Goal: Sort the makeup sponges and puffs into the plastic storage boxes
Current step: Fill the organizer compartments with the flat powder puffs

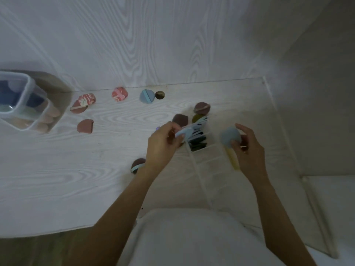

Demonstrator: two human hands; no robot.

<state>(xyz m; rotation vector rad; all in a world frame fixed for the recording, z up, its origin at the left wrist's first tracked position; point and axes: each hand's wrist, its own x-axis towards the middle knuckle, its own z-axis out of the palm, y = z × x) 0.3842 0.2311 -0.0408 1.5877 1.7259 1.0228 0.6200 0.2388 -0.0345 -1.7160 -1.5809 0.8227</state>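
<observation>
My left hand (163, 143) pinches a light blue puff (184, 132) at the near end of a row of dark puffs (198, 137) standing in a clear slotted organizer (211, 166). My right hand (247, 148) grips a round grey-blue puff (230, 137) with a yellow strap (233, 159) just right of that row. Loose puffs lie on the table: brown ones (85, 126) (180, 120) (201, 108) (137, 165), pink marbled ones (87, 98) (120, 94), a blue one (147, 96).
Clear plastic storage boxes (28, 96) stand stacked at the left edge, holding blue and peach sponges. A round cable hole (159, 95) sits near the wall. The white wood-grain table (57, 169) ends at the front edge below; a clear acrylic panel (288, 150) stands on the right.
</observation>
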